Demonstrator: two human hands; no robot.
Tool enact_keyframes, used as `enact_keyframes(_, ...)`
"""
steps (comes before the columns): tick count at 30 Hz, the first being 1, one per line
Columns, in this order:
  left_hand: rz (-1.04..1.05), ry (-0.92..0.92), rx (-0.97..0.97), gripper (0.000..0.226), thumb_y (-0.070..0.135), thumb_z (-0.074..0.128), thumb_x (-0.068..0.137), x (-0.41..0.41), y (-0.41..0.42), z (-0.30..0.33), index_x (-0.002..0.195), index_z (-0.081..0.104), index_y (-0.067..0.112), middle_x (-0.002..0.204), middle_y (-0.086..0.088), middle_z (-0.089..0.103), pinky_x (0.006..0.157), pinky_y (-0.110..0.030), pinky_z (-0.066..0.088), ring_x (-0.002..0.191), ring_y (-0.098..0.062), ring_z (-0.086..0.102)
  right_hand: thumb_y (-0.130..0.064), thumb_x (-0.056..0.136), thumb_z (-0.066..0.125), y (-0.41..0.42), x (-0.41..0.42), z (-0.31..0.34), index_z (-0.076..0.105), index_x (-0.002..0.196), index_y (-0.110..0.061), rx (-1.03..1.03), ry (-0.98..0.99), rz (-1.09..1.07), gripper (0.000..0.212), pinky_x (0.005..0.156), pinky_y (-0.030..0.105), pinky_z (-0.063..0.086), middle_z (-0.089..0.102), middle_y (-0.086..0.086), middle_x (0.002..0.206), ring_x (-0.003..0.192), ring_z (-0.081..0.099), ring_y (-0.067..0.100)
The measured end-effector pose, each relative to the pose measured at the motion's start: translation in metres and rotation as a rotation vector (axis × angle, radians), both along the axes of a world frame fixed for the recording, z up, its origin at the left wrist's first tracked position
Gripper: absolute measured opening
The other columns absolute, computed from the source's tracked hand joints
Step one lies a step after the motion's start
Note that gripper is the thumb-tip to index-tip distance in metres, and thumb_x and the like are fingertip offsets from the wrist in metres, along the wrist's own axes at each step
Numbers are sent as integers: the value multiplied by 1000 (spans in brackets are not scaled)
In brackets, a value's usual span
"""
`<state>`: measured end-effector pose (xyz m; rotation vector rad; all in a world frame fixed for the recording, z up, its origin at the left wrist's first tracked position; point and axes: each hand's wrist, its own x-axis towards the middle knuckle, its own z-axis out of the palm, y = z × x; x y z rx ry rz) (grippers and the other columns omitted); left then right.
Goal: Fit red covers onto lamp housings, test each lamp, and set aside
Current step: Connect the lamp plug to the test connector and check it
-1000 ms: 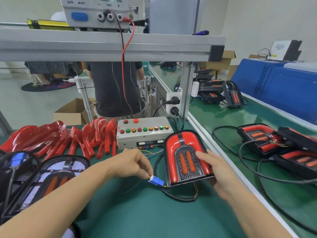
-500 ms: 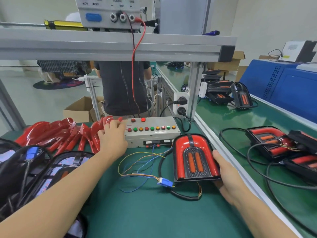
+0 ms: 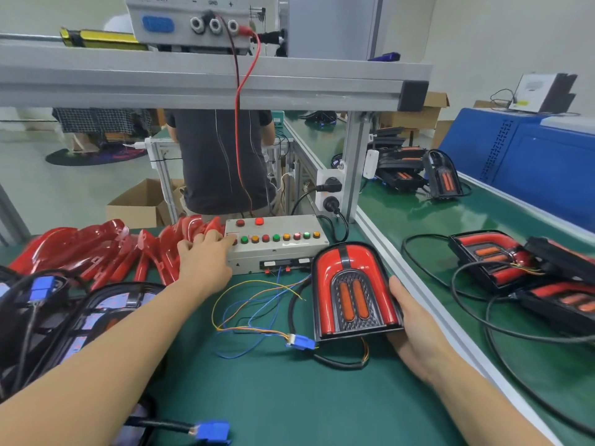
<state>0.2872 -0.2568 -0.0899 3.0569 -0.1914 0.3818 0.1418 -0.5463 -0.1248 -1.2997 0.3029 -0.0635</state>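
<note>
A: Where did things sit on the bench (image 3: 289,397)?

B: The covered lamp (image 3: 352,292) lay flat near the bench's right rail, just in front of the test box (image 3: 277,249). The right hand (image 3: 415,326) cupped its right edge, fingers curled under the housing. The left hand (image 3: 206,255) reached to the box, fingertips pressing at the leftmost buttons.

A: How would that lamp handle?

B: Light and rigid, I judged: a hollow plastic shell. The glossy red cover looked slick and easy to scuff, so the matte black rim was the place to grip.

A: And smaller parts?

B: The blue connector (image 3: 301,342) lay beside the lamp's near left corner on thin, floppy wires; take the plug body, never the wires.
</note>
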Motion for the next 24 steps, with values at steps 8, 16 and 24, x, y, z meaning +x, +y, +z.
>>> enact_keyframes(8,6,-8,26,61,11,47,87,2,-3,3,143,40,34,138,-2,44,103,-43,21,127,-24,37,-52,88,47,-1,0,-4,72,107,-15,20,-5,-7,49,85,41,51,75,13,102,90,73,24)
enact_keyframes(16,34,-8,12,55,13,50,88,5,-7,10,137,48,36,140,-2,42,111,-49,17,131,-25,32,-53,89,44,-2,-4,-3,68,114,-14,-27,-32,29,52,83,39,52,74,12,104,95,72,25)
enact_keyframes(24,40,-12,17,59,12,46,88,4,-5,5,141,43,37,141,-3,43,108,-47,18,130,-26,32,-49,94,45,3,-8,1,63,125,-21,-23,-121,54,45,94,49,52,71,10,116,107,68,28)
